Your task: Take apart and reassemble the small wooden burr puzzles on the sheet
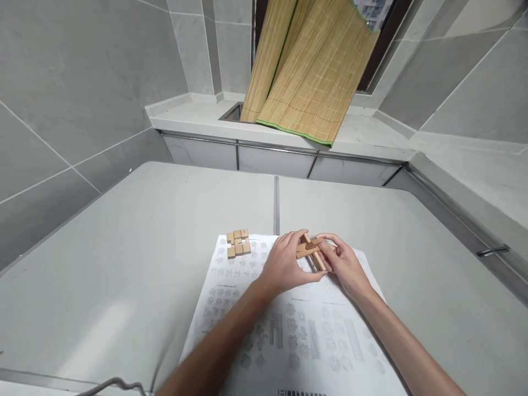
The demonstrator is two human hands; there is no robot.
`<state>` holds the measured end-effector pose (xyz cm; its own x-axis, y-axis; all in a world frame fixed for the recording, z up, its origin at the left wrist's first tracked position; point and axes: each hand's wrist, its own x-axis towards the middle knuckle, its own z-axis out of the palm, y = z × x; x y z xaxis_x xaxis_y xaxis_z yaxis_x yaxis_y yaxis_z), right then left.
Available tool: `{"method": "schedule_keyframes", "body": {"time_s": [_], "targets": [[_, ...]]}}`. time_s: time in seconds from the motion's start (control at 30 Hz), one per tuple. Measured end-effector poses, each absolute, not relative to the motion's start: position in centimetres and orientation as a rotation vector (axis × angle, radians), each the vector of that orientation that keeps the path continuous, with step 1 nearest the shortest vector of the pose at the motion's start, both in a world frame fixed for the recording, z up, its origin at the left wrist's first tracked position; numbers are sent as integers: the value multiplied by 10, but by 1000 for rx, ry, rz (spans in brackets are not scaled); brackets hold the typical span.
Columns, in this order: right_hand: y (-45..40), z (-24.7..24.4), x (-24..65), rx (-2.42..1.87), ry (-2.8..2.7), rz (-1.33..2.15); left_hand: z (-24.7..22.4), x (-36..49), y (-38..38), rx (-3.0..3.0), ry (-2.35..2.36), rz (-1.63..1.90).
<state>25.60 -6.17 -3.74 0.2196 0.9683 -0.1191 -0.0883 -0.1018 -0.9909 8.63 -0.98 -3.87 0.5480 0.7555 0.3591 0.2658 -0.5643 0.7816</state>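
Note:
Both my hands hold a few notched wooden puzzle pieces (306, 251) fitted across one another above the paper sheet. My left hand (284, 263) grips them from the left, thumb below and fingers over the top. From the right, my right hand (341, 263) pinches a piece between thumb and fingers. Part of the pieces is hidden behind the fingers. Left of my hands, a small cluster of wooden blocks (238, 249) lies at the sheet's upper left corner. Printed rows of small figures and text cover the paper sheet (231, 308).
The sheet lies on a pale folding table (157, 231) with a seam down its middle. Beyond the table stands a white ledge (198, 114), where a bamboo blind (313, 71) hangs down from the window. A cable (117, 381) curves at the lower left edge.

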Motion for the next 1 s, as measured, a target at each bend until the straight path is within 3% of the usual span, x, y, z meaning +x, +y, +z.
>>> {"method": "schedule_keyframes", "body": {"time_s": [0.2,0.4,0.73,1.0], "targets": [[-63,-27,257,-1184,-792,1207,-34,86,-13,1977,880,869],[-60,-28,266,-1191,-706,963,-31,84,-13,1750,882,907],[-63,-49,255,-1697,-1420,429,-17,75,4,1042,347,861],[-65,-57,253,-1768,-1561,199,-18,77,6,946,394,846]]}}
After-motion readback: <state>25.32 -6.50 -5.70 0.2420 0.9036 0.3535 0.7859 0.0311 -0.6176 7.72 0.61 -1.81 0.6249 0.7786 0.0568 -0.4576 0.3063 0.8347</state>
